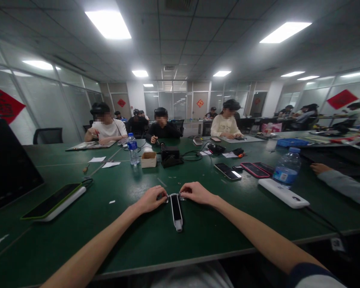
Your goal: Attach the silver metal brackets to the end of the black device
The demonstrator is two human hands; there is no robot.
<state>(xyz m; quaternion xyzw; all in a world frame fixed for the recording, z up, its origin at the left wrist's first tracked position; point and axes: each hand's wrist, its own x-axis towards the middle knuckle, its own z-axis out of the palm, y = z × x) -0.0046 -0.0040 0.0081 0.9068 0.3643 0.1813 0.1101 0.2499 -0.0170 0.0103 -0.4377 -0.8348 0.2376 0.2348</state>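
A long white device with a black top face [176, 212] lies on the green table [144, 244], pointing toward me. My left hand [151, 199] pinches the left side of its far end, and my right hand [196, 193] pinches the right side. Small metal parts show at that end, partly hidden by my fingers. Its near end has a grey tip. Both forearms rest low over the table from the near edge.
A white power bank [283, 193] and a water bottle [287, 167] stand to my right, beyond them several phones. A co-worker's sleeved arm [342, 184] reaches in at right. A phone on a power bank [52, 203] lies left. Farther off are a cardboard box [148, 159] and a black soldering station [170, 156].
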